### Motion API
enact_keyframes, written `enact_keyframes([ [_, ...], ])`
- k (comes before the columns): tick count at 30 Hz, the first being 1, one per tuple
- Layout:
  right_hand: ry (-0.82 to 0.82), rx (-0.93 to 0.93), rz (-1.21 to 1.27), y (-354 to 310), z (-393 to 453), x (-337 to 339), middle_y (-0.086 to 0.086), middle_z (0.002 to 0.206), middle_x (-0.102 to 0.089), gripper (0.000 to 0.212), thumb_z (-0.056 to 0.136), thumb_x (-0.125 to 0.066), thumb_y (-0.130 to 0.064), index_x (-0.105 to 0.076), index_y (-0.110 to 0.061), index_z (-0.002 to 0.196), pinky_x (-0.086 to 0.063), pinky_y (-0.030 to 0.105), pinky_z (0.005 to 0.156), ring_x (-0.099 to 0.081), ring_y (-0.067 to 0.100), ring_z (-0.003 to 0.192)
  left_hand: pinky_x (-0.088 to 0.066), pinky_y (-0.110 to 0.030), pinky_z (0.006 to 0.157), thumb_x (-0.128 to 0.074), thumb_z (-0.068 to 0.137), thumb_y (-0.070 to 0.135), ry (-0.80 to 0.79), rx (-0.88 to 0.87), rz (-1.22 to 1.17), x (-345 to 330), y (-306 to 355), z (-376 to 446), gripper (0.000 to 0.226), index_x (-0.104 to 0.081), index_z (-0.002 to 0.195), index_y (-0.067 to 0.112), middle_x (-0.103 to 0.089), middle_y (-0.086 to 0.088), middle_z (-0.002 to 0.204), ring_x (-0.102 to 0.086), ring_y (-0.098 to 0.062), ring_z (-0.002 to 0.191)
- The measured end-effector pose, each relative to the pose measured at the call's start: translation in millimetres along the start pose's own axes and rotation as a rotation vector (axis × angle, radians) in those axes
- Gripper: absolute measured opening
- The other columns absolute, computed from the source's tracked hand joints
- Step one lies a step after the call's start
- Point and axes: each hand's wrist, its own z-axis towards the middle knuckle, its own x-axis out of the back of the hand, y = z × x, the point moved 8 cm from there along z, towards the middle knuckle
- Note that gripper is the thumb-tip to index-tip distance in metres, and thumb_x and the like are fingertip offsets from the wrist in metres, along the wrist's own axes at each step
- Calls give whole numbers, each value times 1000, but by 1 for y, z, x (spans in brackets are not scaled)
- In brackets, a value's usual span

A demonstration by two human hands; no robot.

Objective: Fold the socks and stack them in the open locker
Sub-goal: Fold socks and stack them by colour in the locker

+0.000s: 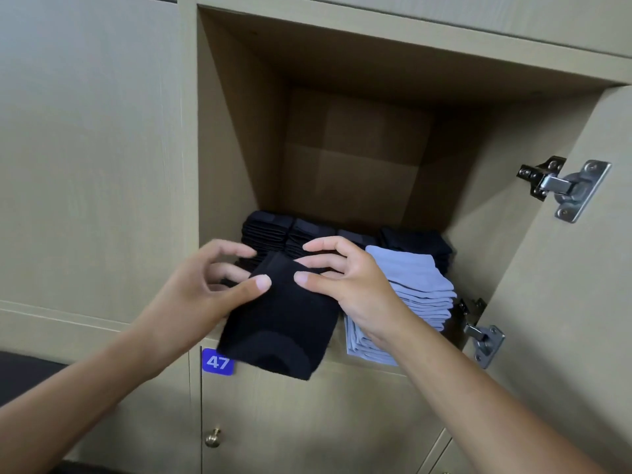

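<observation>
Risks, item one: folded black sock (pixel 280 323), held at the near left of the open locker (pixel 236 138), overhangs the front edge, its lower end covering part of the blue number plate (pixel 218 361) on the door below. The hold looks light, thumbs on top and fingers at the far end, so the sock could slide out toward the near side or fall open along its fold if either hand lets go early. Item two: pushing it in could drag on the black stacks (pixel 270 230) behind and topple or ruffle them.

Hands: left hand (pixel 205 285) pinches the sock's far left corner, thumb on top, fingers curled beneath and behind. Right hand (pixel 345 278) pinches the far right corner, thumb on top, fingers arched over the far edge.

Locker contents: black stacks along the far side, in a row from left to right; exact count of piles cannot be told. Light blue stack (pixel 410 292) at near right, just beside the right hand, its near edge fanned out and slightly uneven.

Fittings: locker door (pixel 581 302) swung open at right, on two metal hinges (pixel 564 186).
</observation>
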Motion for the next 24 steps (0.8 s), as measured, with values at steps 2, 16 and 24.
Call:
enact_keyframes([
  [2, -15, 17, -37, -2, -1, -4, -12, 108, -76, 42, 81, -84, -19, -64, -30, 117, -52, 29, 98, -70, 15, 102, -56, -20, 58, -75, 80, 29, -59, 9, 55, -8, -1, -2, 39, -66, 117, 21, -75, -7, 82, -73, -11, 69],
  [16, -63, -185, 0, 23, -6, -2, -2, 108, -76, 42, 85, -79, -40, -59, -33, 121, -57, 40, 97, -74, 16, 100, -60, -48, 91, -71, 92, 19, 157, 202, -227, -1, -23, 0, 16, -65, 92, 4, -76, -19, 91, -73, -37, 96],
  [24, 149, -63, 294, 15, -9, -2, 26, 103, -67, 30, 98, -65, -23, -47, -35, 120, -58, 44, 92, -70, 27, 97, -61, -21, 65, -71, 91, 10, 237, 231, -565, -6, -29, -2, 16, -57, 85, 9, -78, -15, 94, -78, -20, 85],
])
